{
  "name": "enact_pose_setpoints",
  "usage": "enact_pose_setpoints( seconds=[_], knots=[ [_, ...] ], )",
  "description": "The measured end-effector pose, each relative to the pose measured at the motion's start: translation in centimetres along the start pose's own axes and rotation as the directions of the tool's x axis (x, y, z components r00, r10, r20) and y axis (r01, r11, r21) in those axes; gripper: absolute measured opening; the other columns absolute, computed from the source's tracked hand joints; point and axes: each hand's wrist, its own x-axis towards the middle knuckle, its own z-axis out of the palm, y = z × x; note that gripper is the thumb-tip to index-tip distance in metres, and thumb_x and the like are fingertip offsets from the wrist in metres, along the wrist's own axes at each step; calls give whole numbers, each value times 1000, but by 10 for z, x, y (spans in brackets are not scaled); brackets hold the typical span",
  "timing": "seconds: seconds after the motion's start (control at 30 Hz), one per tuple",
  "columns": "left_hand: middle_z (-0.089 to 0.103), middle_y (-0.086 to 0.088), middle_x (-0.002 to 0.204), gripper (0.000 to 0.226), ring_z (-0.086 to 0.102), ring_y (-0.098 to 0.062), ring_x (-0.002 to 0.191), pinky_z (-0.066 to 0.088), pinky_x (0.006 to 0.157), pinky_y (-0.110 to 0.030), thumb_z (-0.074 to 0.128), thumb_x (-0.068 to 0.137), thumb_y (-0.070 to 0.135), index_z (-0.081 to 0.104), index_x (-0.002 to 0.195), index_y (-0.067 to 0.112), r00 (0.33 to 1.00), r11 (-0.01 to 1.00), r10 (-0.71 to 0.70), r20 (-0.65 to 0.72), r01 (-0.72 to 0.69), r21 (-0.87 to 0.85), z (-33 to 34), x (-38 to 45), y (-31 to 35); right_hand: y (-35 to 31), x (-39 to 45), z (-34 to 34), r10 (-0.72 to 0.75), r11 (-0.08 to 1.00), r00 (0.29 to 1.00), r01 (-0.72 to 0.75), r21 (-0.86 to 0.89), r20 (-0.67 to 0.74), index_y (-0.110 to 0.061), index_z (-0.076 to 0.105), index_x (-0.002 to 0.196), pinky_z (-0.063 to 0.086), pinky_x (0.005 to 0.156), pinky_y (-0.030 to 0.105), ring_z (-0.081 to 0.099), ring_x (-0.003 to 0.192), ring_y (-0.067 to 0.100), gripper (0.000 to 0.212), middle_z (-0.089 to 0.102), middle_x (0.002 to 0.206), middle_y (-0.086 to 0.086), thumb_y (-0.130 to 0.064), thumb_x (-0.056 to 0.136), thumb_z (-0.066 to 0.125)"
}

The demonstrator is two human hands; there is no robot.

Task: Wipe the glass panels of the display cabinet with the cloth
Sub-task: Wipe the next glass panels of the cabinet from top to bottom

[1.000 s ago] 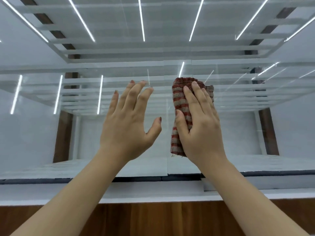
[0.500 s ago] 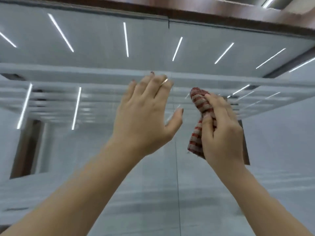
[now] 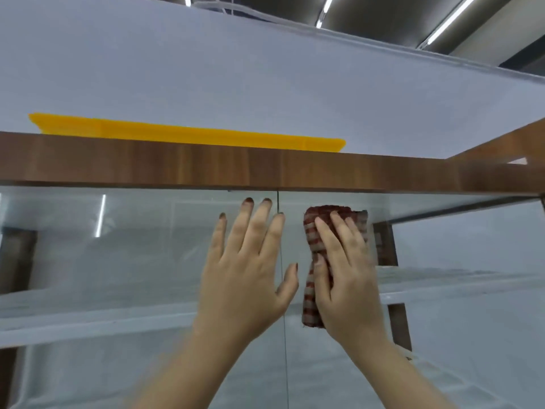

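- Cloth (image 3: 317, 249): red-and-grey striped, folded into a long pad, right of frame centre, pressed against the right glass panel (image 3: 339, 364) just below the wooden top rail (image 3: 206, 166).
- Right hand (image 3: 345, 278): fingers straight and spread over the cloth, thumb hooked round its left edge, holding it flat to the glass.
- Left hand (image 3: 247, 276): holds nothing; fingers straight and fanned, palm toward the left glass panel (image 3: 132, 255), fingertips close under the rail. Contact with the glass cannot be told.
- Seam (image 3: 282, 261): a thin vertical line between the two panels, running between the hands.
- Step in hand, as judged: wiping the top strip of the right panel.
- Next move, as judged: an even-pressure stroke down or sideways, keeping the pad flat and clear of the seam.
- Surround: glass shelf (image 3: 88, 317) inside; yellow strip (image 3: 188, 134) above the rail, upper left.
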Motion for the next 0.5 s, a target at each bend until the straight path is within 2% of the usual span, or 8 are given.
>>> enact_pose_setpoints(
  seconds=[0.33, 0.5],
  knots=[
    [36, -10, 145, 66, 28, -29, 137, 16, 110, -49, 39, 81, 45, 39, 137, 9, 1000, 1000, -5, 12, 5, 1, 6, -3, 0, -7, -4, 8, 32, 994, 998, -26, -110, 54, -23, 30, 143, 26, 109, 48, 16, 142, 17, 53, 28, 151, -1, -33, 92, 32],
    [34, -11, 146, 68, 26, -30, 138, 15, 111, -51, 41, 81, 44, 37, 138, 8, 999, 1000, 4, 35, -5, 22, 6, -4, -1, 7, 8, 2, -14, 992, 995, 26, -120, 101, -22, 30, 143, 26, 109, 48, 18, 141, 18, 54, 28, 151, 0, -35, 91, 32]
  ],
)
